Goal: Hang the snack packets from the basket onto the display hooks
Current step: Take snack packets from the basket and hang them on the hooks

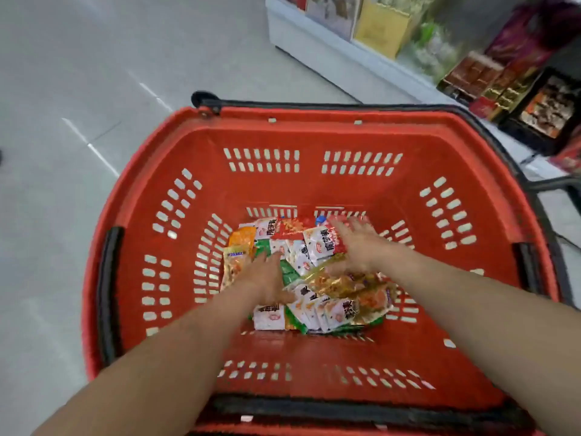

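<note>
Snack packets [333, 309] lie heaped on the bottom of the red basket [314, 130], directly under both hands. Left hand [267, 276]: fingers extended, flat on the near-left part of the heap, nothing gripped; outline blurred. Right hand [356, 243]: fingers spread and straight, palm down on the far side of the heap. Gold packets [342, 283] lie just nearer than the right hand. Shelf [314, 48] of boxed goods well beyond the right hand, on grey floor [63, 89]

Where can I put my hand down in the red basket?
The pile of shiny snack packets crowds nearly the whole bottom of the red plastic basket. Only thin slotted edges show beside it. The grey floor left of the basket is bare.
</note>
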The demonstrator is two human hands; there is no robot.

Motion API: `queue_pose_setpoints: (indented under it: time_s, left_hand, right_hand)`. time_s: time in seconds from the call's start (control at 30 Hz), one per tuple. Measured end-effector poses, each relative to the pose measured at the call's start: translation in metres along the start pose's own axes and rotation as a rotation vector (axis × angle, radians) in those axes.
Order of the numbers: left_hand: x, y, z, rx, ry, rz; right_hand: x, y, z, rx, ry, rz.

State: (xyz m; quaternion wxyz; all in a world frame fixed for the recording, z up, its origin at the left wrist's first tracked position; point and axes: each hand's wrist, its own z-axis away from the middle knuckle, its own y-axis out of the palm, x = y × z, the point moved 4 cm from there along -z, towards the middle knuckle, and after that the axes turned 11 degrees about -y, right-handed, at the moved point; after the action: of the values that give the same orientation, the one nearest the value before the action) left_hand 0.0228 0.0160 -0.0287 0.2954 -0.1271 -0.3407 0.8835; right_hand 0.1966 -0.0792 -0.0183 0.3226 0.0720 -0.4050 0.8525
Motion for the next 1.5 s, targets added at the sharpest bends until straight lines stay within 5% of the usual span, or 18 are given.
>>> queue_pose_setpoints:
  time_s: [0.1, 0.3, 0.53, 0.67, 0.83, 0.97, 1.2, 1.5]
  left_hand:
    - [0.004, 0.000, -0.022, 0.021, 0.054, -0.062]
    - [0.004, 0.027, -0.048, 0.074, -0.045, 0.170]
    - [-0.001, 0.034, -0.036, 0.166, -0.137, 0.483]
    - [-0.010, 0.009, -0.020, 0.085, -0.048, 0.383]
    - [0.011, -0.067, -0.010, -0.117, 0.022, 0.554]
    - [0.012, -0.106, 0.004, -0.226, 0.152, 0.432]
    - [0.020, -0.130, 0.019, -0.363, 0.175, 0.302]
    - [0.018, -0.087, 0.016, -0.050, 0.111, -0.102]
  right_hand:
    - [-0.017, 0.025, -0.024, 0.003, 0.042, 0.013]
    - [-0.029, 0.037, -0.046, -0.007, 0.098, -0.119]
    - [-0.016, 0.035, -0.036, 0.180, 0.039, -0.132]
    - [-0.012, 0.018, -0.029, 0.117, 0.016, -0.037]
    - [0.005, 0.004, -0.018, -0.048, -0.085, -0.278]
    - [0.042, -0.025, -0.006, -0.089, -0.226, -0.078]
    - [0.008, -0.031, 0.019, -0.031, -0.005, 0.208]
    - [-0.011, 0.046, -0.027, -0.128, 0.103, -0.128]
